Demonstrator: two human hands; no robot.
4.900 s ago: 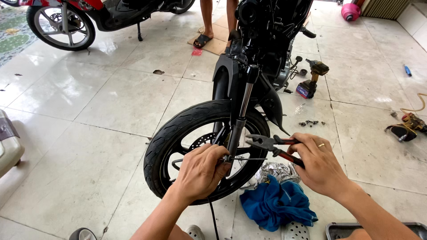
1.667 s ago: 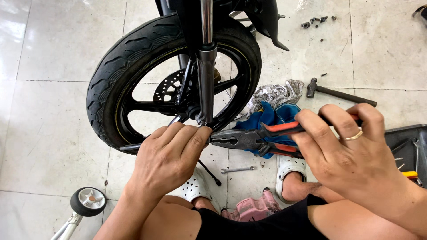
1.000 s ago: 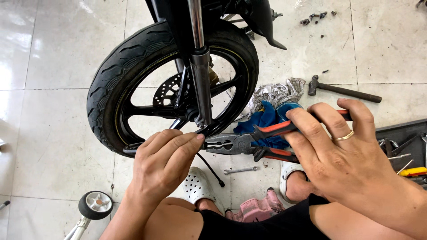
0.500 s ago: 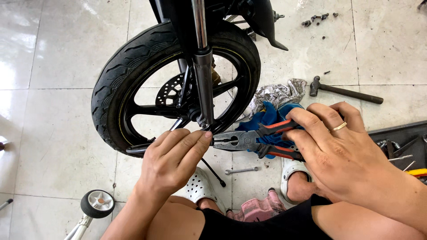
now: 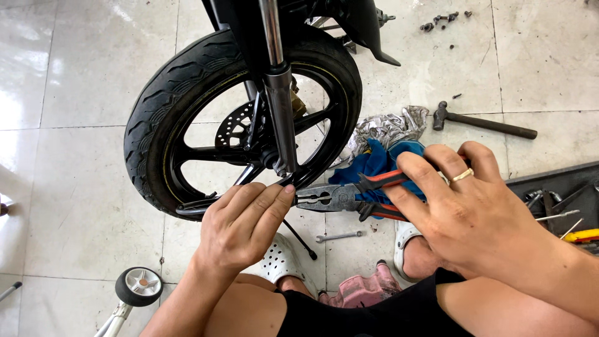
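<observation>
Shifted slightly closer to the fork leg [image 5: 279, 106] since half a second ago: right hand [image 5: 474, 212] squeezing red-handled pliers [image 5: 349, 198], nose beside left hand [image 5: 246, 224] fingertips pinching something small, unidentifiable, below front wheel [image 5: 187, 118] axle. Blue rag [image 5: 380, 163], hammer [image 5: 483, 123] right of wheel.

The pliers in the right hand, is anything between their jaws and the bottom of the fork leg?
Nothing visible: the pliers point straight toward the fork leg, with only left hand fingertips beside their tip.
</observation>
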